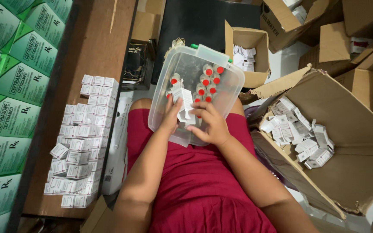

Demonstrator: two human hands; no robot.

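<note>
A clear plastic tub (229, 82) rests on my lap, over my red skirt, and holds several small vials with red caps (208, 82). Over the tub's near side both hands grip one small white carton (184, 102) with its top flap up. My left hand (172, 115) holds the carton's left side. My right hand (209, 123) holds its lower right part with the fingers curled around it.
Stacked small white cartons (80, 142) fill a wooden shelf on my left, beside green and white boxes (9, 95). A large cardboard box (350, 146) on my right holds loose flat white cartons (301, 136). More cardboard boxes (249, 51) stand behind the tub.
</note>
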